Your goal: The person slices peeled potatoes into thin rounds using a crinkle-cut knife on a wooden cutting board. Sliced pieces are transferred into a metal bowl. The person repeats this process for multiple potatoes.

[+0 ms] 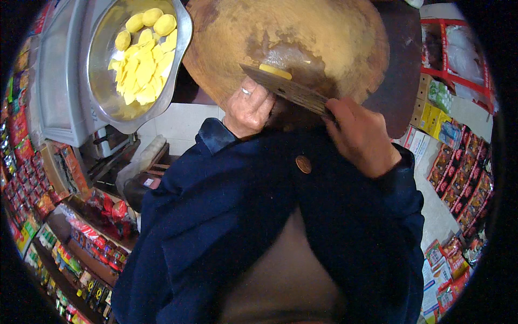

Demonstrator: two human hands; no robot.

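My right hand [360, 131] is closed around the handle of a broad cleaver [287, 87], whose dark blade slants up and left over a round wooden chopping block [344, 36]. Along the far side of the blade shows a yellow slice [275, 71], which looks like peeled potato. Just behind the blade, my left hand [250, 107] rests at the block's near edge with its fingers curled; a ring is on one finger. What lies under those fingers is hidden by the hand and the blade. A small yellow scrap [307, 62] lies on the wet, dark patch of the block.
Left of the block, a metal basin [184, 40] holds several whole peeled potatoes [164, 25] and a heap of slices [141, 75]. A grey-framed glass-topped case [60, 73] stands beyond it. Shelves of packaged goods [30, 162] line the left; packets and boxes [461, 174] lie at the right.
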